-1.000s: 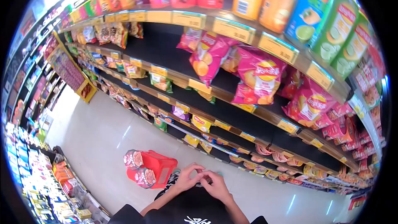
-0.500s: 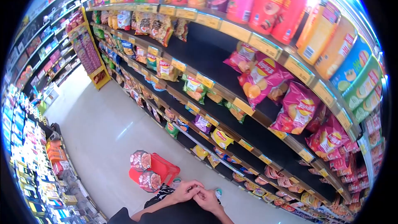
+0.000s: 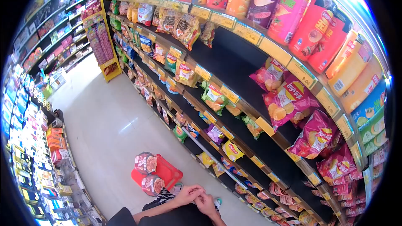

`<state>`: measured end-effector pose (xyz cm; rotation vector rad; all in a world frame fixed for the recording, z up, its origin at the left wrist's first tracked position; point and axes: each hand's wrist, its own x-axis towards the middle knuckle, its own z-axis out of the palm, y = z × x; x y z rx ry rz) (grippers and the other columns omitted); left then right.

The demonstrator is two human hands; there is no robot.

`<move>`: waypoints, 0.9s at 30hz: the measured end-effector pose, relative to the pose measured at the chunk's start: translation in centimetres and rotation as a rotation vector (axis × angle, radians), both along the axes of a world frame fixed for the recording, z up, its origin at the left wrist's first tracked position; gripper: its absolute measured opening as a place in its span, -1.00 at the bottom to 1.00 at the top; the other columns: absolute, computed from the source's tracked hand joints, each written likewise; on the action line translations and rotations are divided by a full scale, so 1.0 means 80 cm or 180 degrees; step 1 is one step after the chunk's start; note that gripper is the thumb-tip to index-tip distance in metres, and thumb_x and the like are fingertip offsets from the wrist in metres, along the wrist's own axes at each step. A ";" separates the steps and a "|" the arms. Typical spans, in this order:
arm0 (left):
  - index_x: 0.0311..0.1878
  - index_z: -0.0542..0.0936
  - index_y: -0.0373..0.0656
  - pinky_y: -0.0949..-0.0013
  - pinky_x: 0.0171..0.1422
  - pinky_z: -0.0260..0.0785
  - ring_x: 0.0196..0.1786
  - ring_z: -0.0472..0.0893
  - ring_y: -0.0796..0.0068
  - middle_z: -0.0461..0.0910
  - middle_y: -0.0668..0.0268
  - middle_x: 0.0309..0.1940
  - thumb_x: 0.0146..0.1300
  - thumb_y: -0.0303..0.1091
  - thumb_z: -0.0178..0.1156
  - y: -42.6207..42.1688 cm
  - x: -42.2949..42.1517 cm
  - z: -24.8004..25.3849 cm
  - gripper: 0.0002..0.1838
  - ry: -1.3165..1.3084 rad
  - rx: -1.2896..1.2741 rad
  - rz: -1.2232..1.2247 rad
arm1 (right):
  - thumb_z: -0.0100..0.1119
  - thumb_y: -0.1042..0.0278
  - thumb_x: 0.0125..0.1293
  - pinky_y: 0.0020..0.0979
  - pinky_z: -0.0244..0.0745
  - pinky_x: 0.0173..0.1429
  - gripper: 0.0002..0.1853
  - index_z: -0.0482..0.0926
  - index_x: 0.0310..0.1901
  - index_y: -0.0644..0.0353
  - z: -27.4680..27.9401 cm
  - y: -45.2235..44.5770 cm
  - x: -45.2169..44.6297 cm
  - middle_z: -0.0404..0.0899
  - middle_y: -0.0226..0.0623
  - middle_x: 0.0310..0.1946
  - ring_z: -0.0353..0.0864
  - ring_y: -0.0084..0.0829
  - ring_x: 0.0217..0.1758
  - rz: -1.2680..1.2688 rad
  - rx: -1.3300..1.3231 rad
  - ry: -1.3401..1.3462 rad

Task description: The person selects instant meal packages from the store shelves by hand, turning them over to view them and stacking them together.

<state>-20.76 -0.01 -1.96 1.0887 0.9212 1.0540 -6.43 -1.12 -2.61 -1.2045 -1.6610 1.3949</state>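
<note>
My left hand (image 3: 188, 195) and my right hand (image 3: 205, 204) meet in front of my body at the bottom middle, fingertips pressed together. Both are closed, with the fingers curled in; whether something small sits between them is hidden. Past the hands, on the floor, is a red plastic object (image 3: 171, 170), perhaps a basket or stool. Two round packs with food pictures on their lids, an upper pack (image 3: 145, 163) and a lower pack (image 3: 152, 184), rest on it, apart from my hands.
To the right runs a long snack shelf (image 3: 251, 122) with pink chip bags (image 3: 289, 102) and, on top, chip canisters (image 3: 289, 10). A yellow display rack (image 3: 109, 70) stands at its far end. Packed shelves (image 3: 37, 142) line the left. Grey floor (image 3: 104, 129) lies between.
My view has turned slightly, so the shelves on the right appear farther right and lower. Both hands stay joined at nearly the same spot. The red object and its packs have not visibly moved.
</note>
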 end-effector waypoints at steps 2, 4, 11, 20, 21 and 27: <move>-0.16 0.54 -0.29 0.62 -0.27 0.37 -0.35 0.46 0.78 0.55 0.43 -0.42 0.33 -0.36 0.05 0.002 -0.006 0.005 -0.81 -0.0023 -0.0153 -0.0016 | 0.11 0.46 0.27 -0.62 0.24 -0.54 -0.85 0.57 -0.19 0.33 -0.008 0.006 -0.005 0.48 -0.51 -0.64 0.37 -0.77 -0.57 0.0000 -0.0012 0.0094; -0.16 0.54 -0.30 0.63 -0.26 0.36 -0.34 0.46 0.78 0.54 0.43 -0.41 0.34 -0.36 0.05 0.005 -0.013 0.014 -0.81 -0.0011 -0.0182 0.0012 | 0.10 0.45 0.28 -0.62 0.25 -0.53 -0.85 0.56 -0.18 0.33 -0.015 0.009 -0.012 0.49 -0.50 -0.63 0.38 -0.77 -0.56 0.0001 -0.0051 0.0286; -0.22 0.57 -0.28 0.65 -0.47 0.24 -0.50 0.39 0.83 0.51 0.48 -0.56 0.27 -0.40 0.13 0.000 -0.024 0.020 -0.86 0.0237 0.0260 0.0488 | 0.09 0.43 0.27 -0.58 0.22 -0.56 -0.84 0.57 -0.18 0.31 0.040 0.017 -0.023 0.43 -0.42 -0.69 0.35 -0.73 -0.62 0.0341 0.0154 -0.0139; -0.32 0.59 -0.27 0.61 -0.53 0.26 -0.58 0.44 0.78 0.52 0.44 -0.64 0.20 -0.44 0.17 -0.013 -0.043 0.023 -0.90 0.0356 0.0706 0.0556 | 0.11 0.45 0.25 -0.53 0.23 -0.60 -0.85 0.57 -0.18 0.27 0.043 0.004 -0.037 0.41 -0.38 -0.74 0.36 -0.66 -0.69 0.0467 0.0690 -0.0154; -0.32 0.59 -0.27 0.61 -0.53 0.26 -0.57 0.44 0.79 0.52 0.43 -0.64 0.21 -0.44 0.16 -0.012 -0.046 0.022 -0.90 0.0341 0.0696 0.0594 | 0.11 0.45 0.25 -0.53 0.24 -0.60 -0.85 0.57 -0.18 0.28 0.038 0.004 -0.039 0.41 -0.38 -0.73 0.36 -0.67 -0.68 0.0472 0.0636 -0.0185; -0.33 0.58 -0.29 0.60 -0.47 0.31 -0.52 0.47 0.76 0.55 0.40 -0.58 0.25 -0.44 0.12 -0.016 -0.057 0.016 -0.88 0.0264 0.0515 0.0541 | 0.12 0.46 0.26 -0.54 0.24 -0.59 -0.84 0.57 -0.16 0.30 0.029 -0.001 -0.051 0.44 -0.40 -0.72 0.36 -0.71 -0.66 0.0423 0.0482 -0.0096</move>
